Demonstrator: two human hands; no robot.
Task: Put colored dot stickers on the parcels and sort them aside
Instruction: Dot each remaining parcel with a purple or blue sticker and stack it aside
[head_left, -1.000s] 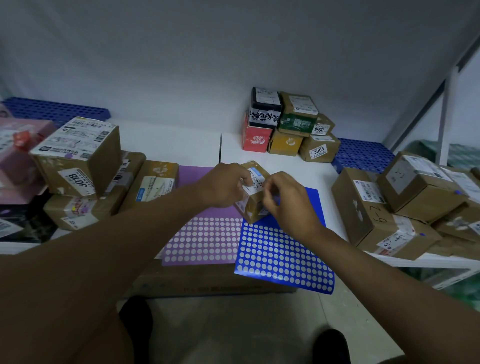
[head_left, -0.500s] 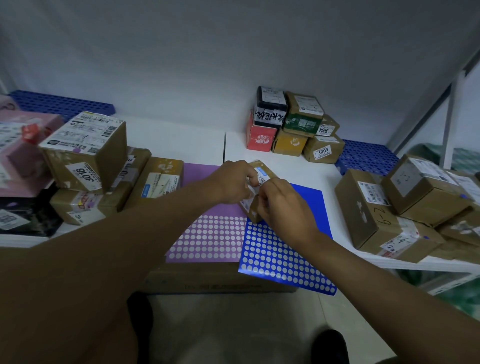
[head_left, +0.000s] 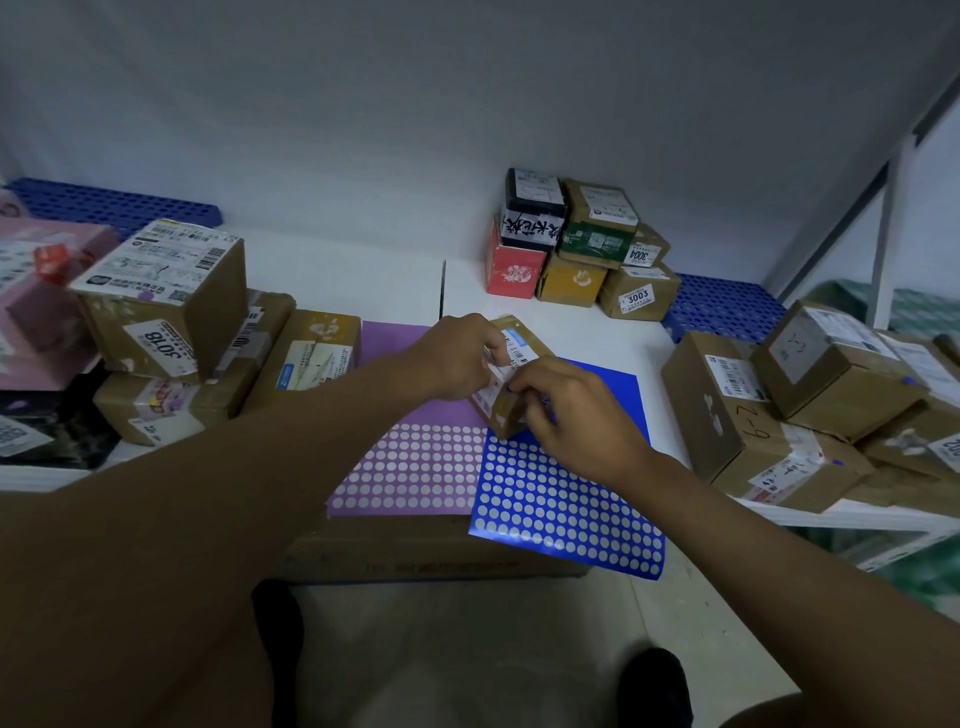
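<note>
White table (head_left: 332, 280) carries parcel stacks (head_left: 582, 244) and two sticker sheets (head_left: 415, 467).

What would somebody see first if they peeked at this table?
Probably the two hands in the middle: the left hand and right hand both hold one small brown parcel just above the table. Right under them lie two bright sticker sheets, a purple sheet and a blue sheet, full of pale round holes. Piles of cardboard parcels sit on the left and the right.

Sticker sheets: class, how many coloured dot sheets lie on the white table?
2. The purple dot sticker sheet lies left of centre; the blue dot sticker sheet lies right beside it, overhanging the white table's front edge.
</note>
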